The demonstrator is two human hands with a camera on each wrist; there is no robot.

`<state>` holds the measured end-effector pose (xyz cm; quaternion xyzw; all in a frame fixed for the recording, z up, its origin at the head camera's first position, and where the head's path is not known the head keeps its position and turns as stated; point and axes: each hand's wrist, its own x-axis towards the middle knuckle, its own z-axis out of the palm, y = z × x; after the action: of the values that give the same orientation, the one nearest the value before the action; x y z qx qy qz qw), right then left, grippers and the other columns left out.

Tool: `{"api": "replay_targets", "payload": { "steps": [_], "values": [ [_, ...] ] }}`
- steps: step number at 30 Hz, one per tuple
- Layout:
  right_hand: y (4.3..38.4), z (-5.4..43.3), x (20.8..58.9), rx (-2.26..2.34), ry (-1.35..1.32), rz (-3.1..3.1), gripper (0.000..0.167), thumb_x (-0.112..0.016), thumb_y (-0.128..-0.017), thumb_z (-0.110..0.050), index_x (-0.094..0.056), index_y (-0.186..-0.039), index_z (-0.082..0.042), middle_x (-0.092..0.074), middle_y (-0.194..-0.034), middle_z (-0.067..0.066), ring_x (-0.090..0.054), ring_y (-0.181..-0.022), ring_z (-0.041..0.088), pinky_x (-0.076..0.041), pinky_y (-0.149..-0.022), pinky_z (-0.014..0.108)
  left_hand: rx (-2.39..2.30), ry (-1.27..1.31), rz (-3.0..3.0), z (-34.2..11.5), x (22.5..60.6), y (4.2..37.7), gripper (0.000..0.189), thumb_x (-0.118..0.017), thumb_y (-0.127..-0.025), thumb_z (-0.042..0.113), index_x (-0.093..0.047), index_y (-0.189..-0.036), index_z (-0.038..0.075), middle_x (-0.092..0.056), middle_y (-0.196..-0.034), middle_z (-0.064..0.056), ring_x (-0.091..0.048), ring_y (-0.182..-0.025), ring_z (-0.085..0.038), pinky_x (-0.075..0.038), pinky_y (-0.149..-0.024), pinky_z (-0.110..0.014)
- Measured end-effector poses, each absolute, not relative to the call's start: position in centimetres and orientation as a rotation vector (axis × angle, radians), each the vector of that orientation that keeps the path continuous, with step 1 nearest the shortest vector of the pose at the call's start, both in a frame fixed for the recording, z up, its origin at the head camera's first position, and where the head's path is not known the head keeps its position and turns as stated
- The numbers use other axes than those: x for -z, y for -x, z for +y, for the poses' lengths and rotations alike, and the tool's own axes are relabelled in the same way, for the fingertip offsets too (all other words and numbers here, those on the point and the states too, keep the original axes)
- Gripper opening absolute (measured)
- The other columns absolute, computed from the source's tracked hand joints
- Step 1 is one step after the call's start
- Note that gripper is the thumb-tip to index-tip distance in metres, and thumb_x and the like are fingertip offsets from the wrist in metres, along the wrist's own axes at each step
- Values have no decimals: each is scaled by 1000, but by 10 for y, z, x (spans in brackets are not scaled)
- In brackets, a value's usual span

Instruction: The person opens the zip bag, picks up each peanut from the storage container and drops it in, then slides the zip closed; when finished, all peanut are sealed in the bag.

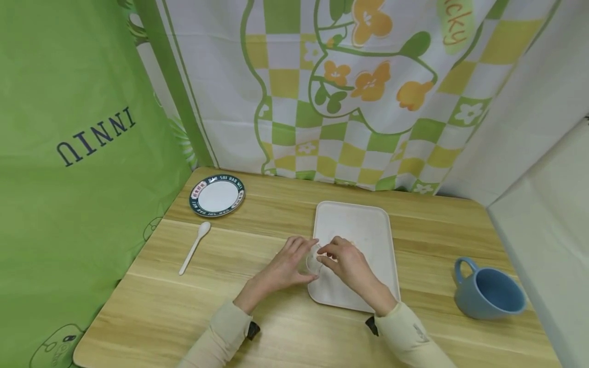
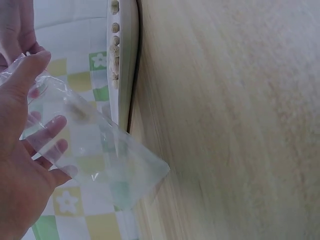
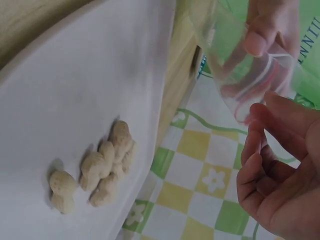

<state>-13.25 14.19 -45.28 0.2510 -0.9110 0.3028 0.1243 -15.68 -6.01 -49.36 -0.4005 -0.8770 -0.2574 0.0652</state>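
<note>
My left hand (image 1: 287, 263) grips a clear plastic zip bag (image 2: 115, 155), thumb on the near side and fingers spread behind it. Red and white seal lines run along its mouth in the right wrist view. A blurred tan shape (image 2: 77, 112) shows through the plastic. With thumb and forefinger together, my right hand (image 3: 282, 155) pinches at the edge of the bag's mouth, its other fingers curled. Beneath the hands lies a pale rectangular tray (image 1: 359, 225). Several unshelled peanuts (image 3: 107, 162) sit on it in a small cluster, with one peanut (image 3: 62, 190) apart from them.
A plate (image 1: 217, 196) with a dark patterned rim stands at the table's back left, and a white spoon (image 1: 195, 248) lies in front of it. At the right is a blue mug (image 1: 488, 291). Cloth hangs behind the wooden table (image 1: 152, 306) and along its left side.
</note>
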Motion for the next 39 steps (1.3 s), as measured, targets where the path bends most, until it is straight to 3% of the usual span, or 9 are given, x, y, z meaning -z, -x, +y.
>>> {"api": "replay_targets", "payload": {
  "steps": [8, 17, 27, 39],
  "values": [
    [132, 172, 442, -895, -676, -2580, 9, -76, -81, -8, -74, -89, -6, -60, -78, -3, -56, -68, 9, -45, -53, 21, 768, 1157, -2606, -64, 494, 159, 86, -81, -76, 32, -37, -144, 4, -51, -117, -11, -45, -114, -26, -48, -95, -35],
    [121, 208, 462, -832, -466, -2934, 12, -74, -79, 1, -73, -90, -1, -61, -74, -1, -56, -67, 11, -47, -56, 25, 834, 1140, -2560, -69, 494, 162, 85, -82, -74, 29, -39, -142, 3, -51, -120, -12, -46, -114, -25, -48, -95, -34],
    [115, 218, 480, -804, -185, -3163, 11, -73, -84, -15, -68, -85, -5, -60, -71, 1, -52, -62, 14, -44, -53, 30, 856, 1101, -2567, -70, 493, 161, 82, -82, -75, 28, -40, -141, 2, -52, -118, -9, -47, -113, -25, -48, -95, -35],
    [116, 217, 486, -889, -212, -3157, 10, -75, -80, -11, -68, -85, -5, -61, -74, 2, -54, -67, 15, -46, -58, 33, 887, 1097, -2562, -71, 494, 160, 81, -82, -75, 27, -41, -140, 1, -52, -119, -9, -47, -114, -25, -47, -96, -36]
  ]
}}
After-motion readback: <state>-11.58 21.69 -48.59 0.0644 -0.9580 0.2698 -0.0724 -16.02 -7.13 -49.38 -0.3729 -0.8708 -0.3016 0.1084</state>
